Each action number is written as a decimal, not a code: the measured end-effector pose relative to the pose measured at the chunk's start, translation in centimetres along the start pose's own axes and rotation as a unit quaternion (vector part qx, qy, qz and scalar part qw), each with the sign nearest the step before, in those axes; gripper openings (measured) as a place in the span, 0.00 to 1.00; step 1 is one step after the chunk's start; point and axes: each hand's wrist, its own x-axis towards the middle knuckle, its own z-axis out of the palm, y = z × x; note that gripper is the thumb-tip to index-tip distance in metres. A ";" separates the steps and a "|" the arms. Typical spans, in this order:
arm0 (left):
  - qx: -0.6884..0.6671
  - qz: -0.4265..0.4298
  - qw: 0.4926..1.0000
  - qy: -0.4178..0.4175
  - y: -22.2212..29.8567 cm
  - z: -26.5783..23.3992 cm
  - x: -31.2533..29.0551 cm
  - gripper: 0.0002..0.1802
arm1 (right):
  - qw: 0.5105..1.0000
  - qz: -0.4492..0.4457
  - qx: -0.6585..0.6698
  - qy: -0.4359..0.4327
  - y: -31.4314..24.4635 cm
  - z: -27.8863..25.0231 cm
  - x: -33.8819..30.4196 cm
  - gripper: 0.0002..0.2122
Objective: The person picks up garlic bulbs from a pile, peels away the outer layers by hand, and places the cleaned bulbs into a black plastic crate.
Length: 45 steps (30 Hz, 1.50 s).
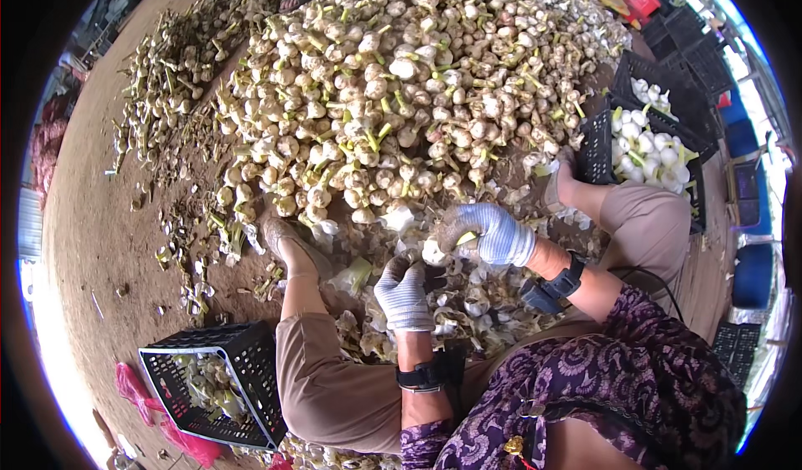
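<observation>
A garlic bulb (433, 253) with a short green stem is in my right hand (486, 233), whose gloved fingers are wrapped round it. Just below and to the left, my left hand (403, 296), also in a striped white-and-grey glove, has its fingers curled in. What those fingers hold, if anything, is hidden. Loose garlic skins (476, 303) cover the ground under both hands and between my legs. Ahead lies a large heap of garlic bulbs (376, 86), soil-stained and with cut stems.
Cleaned white bulbs fill a black crate (595, 148) beside my right foot. Another black crate (271, 361), tipped on its side by my left knee, holds some garlic. Pink netting (138, 393) lies by it. A smaller garlic pile (171, 65) is at the far left.
</observation>
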 end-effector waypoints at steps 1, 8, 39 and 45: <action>-0.003 -0.005 1.000 -0.004 0.3 0.2 -0.2 0.11 | 1.000 -0.005 -0.026 -0.007 0.0 -0.2 -0.1 0.09; 0.089 0.020 0.996 -0.001 0.2 1.1 -0.4 0.08 | 0.989 -0.034 -0.142 -0.034 -0.2 0.7 -0.5 0.10; 0.163 0.021 0.986 0.020 -0.8 0.9 0.9 0.08 | 0.981 -0.042 -0.182 0.060 0.3 1.0 -1.4 0.09; 0.232 0.009 0.972 0.029 -1.8 0.2 1.8 0.06 | 0.991 0.071 0.046 0.104 1.0 0.9 -2.0 0.08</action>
